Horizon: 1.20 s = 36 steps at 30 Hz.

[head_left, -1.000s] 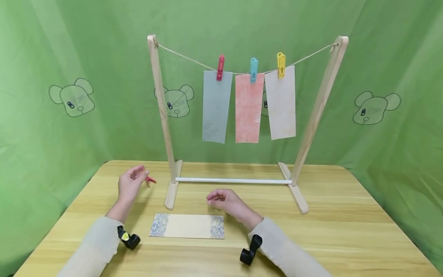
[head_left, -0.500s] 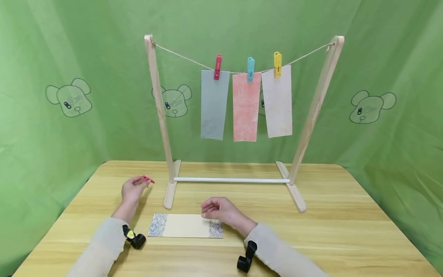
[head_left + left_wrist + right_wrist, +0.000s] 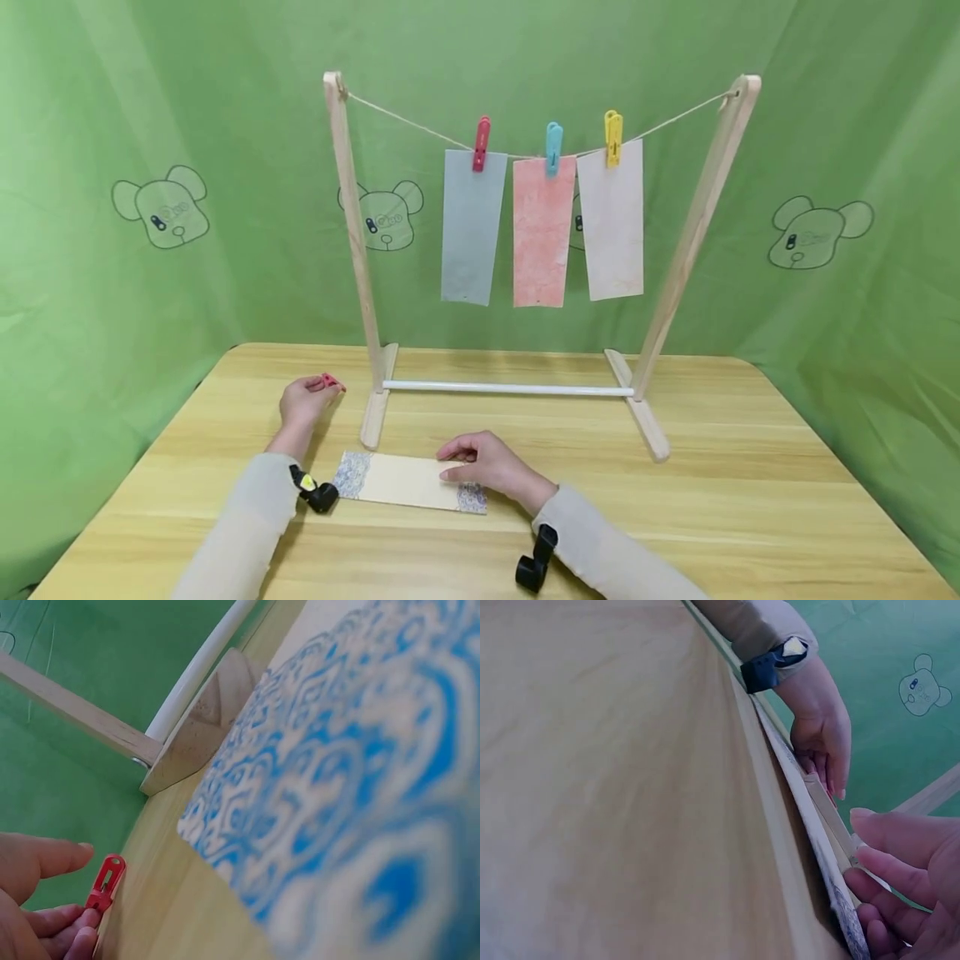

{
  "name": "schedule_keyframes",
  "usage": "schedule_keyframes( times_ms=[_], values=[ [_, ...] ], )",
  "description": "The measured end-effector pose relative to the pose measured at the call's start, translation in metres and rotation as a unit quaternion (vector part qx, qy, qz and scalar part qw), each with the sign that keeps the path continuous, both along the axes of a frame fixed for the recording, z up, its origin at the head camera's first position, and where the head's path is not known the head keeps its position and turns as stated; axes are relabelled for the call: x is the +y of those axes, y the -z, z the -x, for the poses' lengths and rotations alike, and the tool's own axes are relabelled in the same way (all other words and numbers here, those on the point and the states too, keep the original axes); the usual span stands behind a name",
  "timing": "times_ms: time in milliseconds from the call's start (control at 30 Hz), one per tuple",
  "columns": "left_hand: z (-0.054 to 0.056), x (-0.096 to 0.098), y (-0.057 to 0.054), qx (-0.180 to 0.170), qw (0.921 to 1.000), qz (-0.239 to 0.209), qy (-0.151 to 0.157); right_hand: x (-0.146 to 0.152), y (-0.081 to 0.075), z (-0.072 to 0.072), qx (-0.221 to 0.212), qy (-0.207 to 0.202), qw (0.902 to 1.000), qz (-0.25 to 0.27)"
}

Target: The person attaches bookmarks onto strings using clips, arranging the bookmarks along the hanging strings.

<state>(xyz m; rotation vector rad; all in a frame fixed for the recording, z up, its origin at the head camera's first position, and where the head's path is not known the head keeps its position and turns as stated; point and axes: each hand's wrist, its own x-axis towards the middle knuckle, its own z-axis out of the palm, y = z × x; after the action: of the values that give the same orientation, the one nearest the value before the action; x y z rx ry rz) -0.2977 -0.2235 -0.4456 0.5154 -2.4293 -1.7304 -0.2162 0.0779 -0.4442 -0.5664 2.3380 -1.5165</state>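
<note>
My left hand [image 3: 302, 406] pinches a small red clothespin [image 3: 333, 382] at its fingertips, beside the stand's left foot. The same clothespin [image 3: 106, 883] shows at the fingers in the left wrist view. A cream card [image 3: 405, 481] with blue lace-like ends lies on the table in front of the stand, slightly skewed. Over its right end is my right hand [image 3: 483, 463], fingers loosely bent, a gap between thumb and index. In the right wrist view, fingers [image 3: 896, 911] overlap the edge of the card [image 3: 810, 817], and a dark shadow runs along it.
A wooden stand [image 3: 352, 208] carries a sagging string. Blue-grey [image 3: 472, 233], pink [image 3: 542, 242] and whitish [image 3: 613, 229] cards hang from it by red, blue and yellow clothespins. A white rod [image 3: 510, 387] joins the feet. Green cloth surrounds the table.
My left hand has moved right with the red clothespin. My right hand has come down and left onto the card's right end. The card's left end has shifted away, so it lies skewed.
</note>
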Motion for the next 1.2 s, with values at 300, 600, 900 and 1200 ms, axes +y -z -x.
schedule_keyframes(
  times_ms=[300,600,900,1200],
  values=[
    [0.005,0.005,0.005,-0.017,0.998,0.059,0.01,0.002,0.003,0.0,0.051,-0.001,0.9968,-0.061],
    [0.01,0.011,0.004,-0.005,0.9937,0.111,-0.012,0.001,0.001,-0.003,0.11,-0.028,0.986,-0.122],
    [0.009,0.009,0.004,0.001,0.9925,0.12,-0.024,-0.003,-0.003,-0.007,0.124,-0.042,0.9812,-0.141],
    [0.003,0.002,0.002,0.017,0.9934,0.105,-0.045,-0.008,-0.008,-0.01,0.1,-0.043,0.9837,-0.143]
  ],
)
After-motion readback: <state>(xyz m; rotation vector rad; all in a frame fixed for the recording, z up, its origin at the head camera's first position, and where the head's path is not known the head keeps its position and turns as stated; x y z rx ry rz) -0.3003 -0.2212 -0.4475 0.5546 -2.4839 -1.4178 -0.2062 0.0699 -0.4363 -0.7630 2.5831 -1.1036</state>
